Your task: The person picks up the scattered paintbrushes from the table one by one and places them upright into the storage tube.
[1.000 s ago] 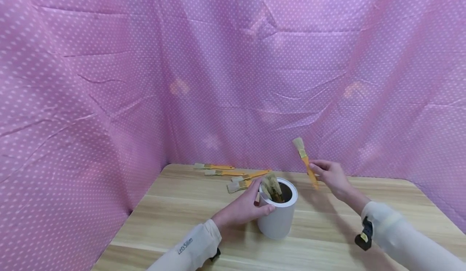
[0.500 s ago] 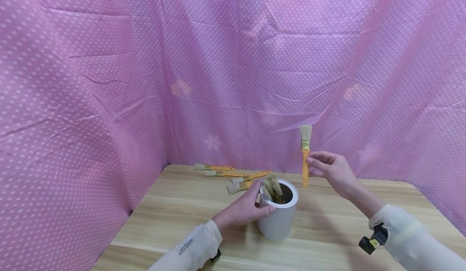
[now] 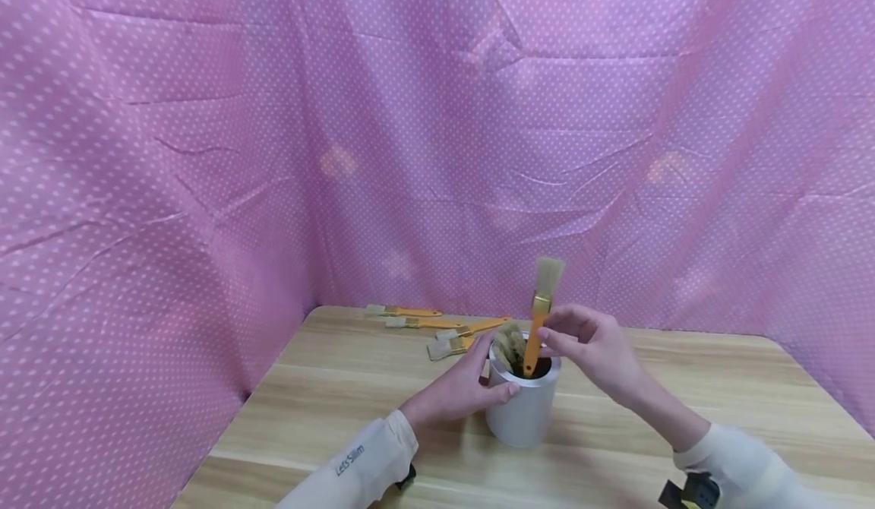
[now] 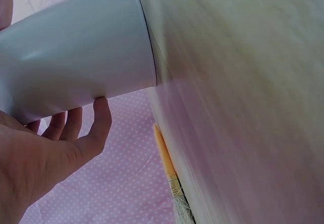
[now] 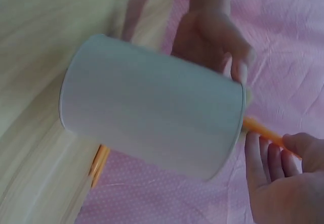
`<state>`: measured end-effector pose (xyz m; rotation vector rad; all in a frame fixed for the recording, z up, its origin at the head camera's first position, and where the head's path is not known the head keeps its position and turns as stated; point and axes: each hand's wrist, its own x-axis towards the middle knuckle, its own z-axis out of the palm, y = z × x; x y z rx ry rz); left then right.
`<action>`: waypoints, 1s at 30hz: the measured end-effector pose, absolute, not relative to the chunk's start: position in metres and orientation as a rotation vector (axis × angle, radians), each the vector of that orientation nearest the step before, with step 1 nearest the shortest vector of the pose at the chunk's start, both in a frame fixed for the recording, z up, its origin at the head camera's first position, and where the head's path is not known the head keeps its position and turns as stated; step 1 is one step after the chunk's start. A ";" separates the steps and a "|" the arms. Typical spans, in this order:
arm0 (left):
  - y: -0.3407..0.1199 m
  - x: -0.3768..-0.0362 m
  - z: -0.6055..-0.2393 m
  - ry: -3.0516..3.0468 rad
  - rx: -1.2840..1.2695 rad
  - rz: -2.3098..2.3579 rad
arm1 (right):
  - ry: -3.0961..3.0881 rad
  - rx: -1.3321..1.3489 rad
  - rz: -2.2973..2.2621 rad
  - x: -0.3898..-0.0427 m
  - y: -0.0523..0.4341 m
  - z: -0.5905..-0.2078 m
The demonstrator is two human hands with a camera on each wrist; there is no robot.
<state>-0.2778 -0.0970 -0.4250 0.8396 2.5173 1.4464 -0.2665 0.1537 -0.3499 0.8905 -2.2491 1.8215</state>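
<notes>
White cylindrical canister [image 3: 522, 410], standing upright on the wood-grain desk [image 3: 328, 410], already holding several bristle-up brushes [image 3: 509, 344].

Left hand [image 3: 454, 395]: cupping the canister's left wall, thumb and fingers curled round it, steadying it; the left wrist view is showing the fingertips [image 4: 101, 114] lying against the white wall [image 4: 76, 52].

Right hand [image 3: 591, 349]: pinching an orange-handled brush [image 3: 536, 319] partway down its handle, bristles up, handle end dipping just inside the canister's mouth. In the right wrist view the orange handle [image 5: 266, 132] is passing beside the rim, with the fingers [image 5: 268, 158] closed about it.

Spare brushes [image 3: 437, 328]: four or so, lying flat on the desk behind the canister, near the pink dotted curtain [image 3: 205, 152].

Risks, as judged:
- The handle is entering tilted toward the right; it may be catching on the rim or wedging against the brushes inside, pushing them up or out.
- The canister looks light and tall; a sideways press from the brush could be tipping it if the left hand's hold is loosening.
- The grip is a light pinch on a smooth handle; the brush could be slipping and dropping askew, bristles landing against the rim.
- The left thumb is lying close under the mouth and could be getting nudged by the incoming handle.
</notes>
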 end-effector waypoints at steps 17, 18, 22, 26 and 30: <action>-0.097 -0.277 -0.426 2.529 0.887 1.438 | -2.307 0.937 1.253 -0.247 0.148 -0.376; -0.096 -0.277 -0.426 2.520 0.890 1.446 | -2.301 0.944 1.248 -0.246 0.149 -0.377; -0.096 -0.277 -0.426 2.490 0.890 1.476 | -2.280 0.966 1.253 -0.244 0.155 -0.381; -0.096 -0.276 -0.426 2.503 0.884 1.478 | -2.292 0.901 1.286 -0.244 0.163 -0.384; -0.096 -0.277 -0.425 2.490 0.882 1.500 | -2.319 0.790 1.325 -0.247 0.170 -0.389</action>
